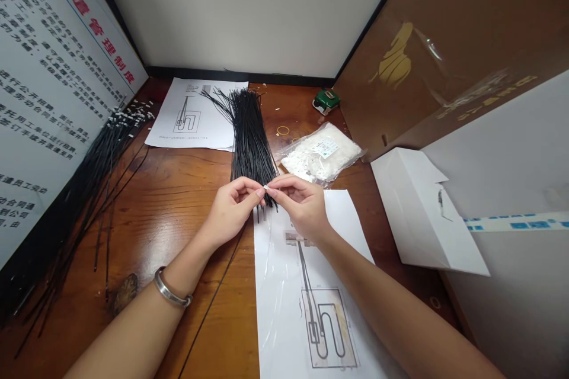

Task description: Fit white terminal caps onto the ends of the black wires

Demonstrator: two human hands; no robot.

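My left hand [231, 208] and my right hand [301, 204] meet at the middle of the wooden table [178, 189], fingertips pinched together on a small white connector [267, 188]. A thin black wire [217, 290] trails from my left hand down toward the table's near edge. Just behind the hands lies a bundle of black wires [249, 136], fanned out at its far end. Under my right hand lies a laminated drawing sheet [306, 302] showing a looped wire layout.
A pile of black wires with white ends [98, 160] leans along the printed board at left. A second drawing sheet [195, 112], a plastic bag of white parts [322, 154], a green tape dispenser [326, 100], rubber bands [283, 130] and a white box [422, 213] lie around.
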